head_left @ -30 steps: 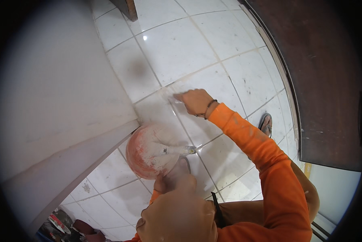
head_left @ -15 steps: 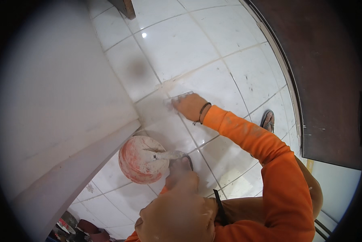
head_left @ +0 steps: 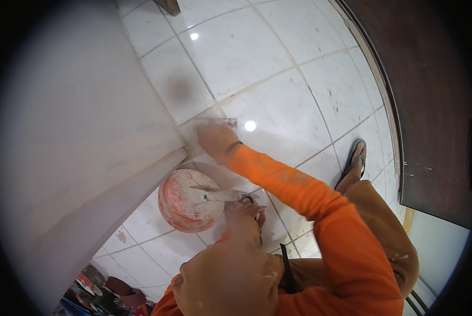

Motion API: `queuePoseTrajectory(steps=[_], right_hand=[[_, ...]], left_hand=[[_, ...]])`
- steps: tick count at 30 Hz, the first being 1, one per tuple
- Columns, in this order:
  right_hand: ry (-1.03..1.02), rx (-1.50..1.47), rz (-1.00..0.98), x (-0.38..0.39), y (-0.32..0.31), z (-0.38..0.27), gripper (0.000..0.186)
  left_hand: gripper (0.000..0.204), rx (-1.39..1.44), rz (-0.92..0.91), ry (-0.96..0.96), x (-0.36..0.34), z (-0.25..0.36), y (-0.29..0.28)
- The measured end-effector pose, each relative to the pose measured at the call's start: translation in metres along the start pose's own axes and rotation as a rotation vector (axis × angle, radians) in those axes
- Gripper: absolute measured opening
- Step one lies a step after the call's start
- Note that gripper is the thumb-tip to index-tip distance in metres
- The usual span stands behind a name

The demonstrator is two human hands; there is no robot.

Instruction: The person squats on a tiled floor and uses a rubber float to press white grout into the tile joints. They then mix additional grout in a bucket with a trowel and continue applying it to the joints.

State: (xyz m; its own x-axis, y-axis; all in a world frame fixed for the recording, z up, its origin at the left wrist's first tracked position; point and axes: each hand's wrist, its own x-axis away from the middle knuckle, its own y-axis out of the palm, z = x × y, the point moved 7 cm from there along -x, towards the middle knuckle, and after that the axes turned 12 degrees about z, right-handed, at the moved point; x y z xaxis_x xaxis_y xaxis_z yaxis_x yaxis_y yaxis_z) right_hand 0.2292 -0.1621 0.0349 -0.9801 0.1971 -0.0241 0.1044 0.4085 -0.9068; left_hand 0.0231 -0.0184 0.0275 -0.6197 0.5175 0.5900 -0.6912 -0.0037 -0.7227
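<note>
My right hand (head_left: 215,139), blurred by motion, is down at the white tiled floor (head_left: 278,113) near the wall corner. It is closed on a thin flat piece with a dark reddish end (head_left: 231,124); its kind is unclear. My left hand (head_left: 244,215) is low, in front of my knee, with curled fingers; what they hold, if anything, is hidden. Next to it stands a round tub (head_left: 175,208) smeared with red and whitish paste. A paste-coated tool handle (head_left: 225,195) sticks out of the tub toward my left hand.
A pale wall (head_left: 88,116) rises on the left and a dark brown door or panel (head_left: 420,105) on the right. My sandalled foot (head_left: 354,163) is on the tiles at right. Mixed items (head_left: 115,292) lie at lower left; a wooden piece (head_left: 168,6) is at the top.
My right hand has moved left along the floor toward the wall, with the flat piece in it. My left hand stays beside the tub, its fingers slightly shifted. The view has shifted a little.
</note>
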Motion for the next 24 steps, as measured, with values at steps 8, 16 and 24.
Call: queuePoseTrajectory(steps=[8,16,24], right_hand=[[-0.192,0.198,0.144,0.017,-0.079,0.046,0.050],[-0.304,0.426,0.099,0.054,-0.033,0.069,0.055],[0.329,0.185,-0.052,0.002,-0.100,0.108,0.039]], left_hand=[[0.078,-0.001,-0.418,-0.251,-0.012,-0.016,0.018],[0.072,0.051,-0.310,-0.142,-0.005,-0.023,0.028],[0.071,0.055,-0.292,-0.109,0.000,-0.022,0.032]])
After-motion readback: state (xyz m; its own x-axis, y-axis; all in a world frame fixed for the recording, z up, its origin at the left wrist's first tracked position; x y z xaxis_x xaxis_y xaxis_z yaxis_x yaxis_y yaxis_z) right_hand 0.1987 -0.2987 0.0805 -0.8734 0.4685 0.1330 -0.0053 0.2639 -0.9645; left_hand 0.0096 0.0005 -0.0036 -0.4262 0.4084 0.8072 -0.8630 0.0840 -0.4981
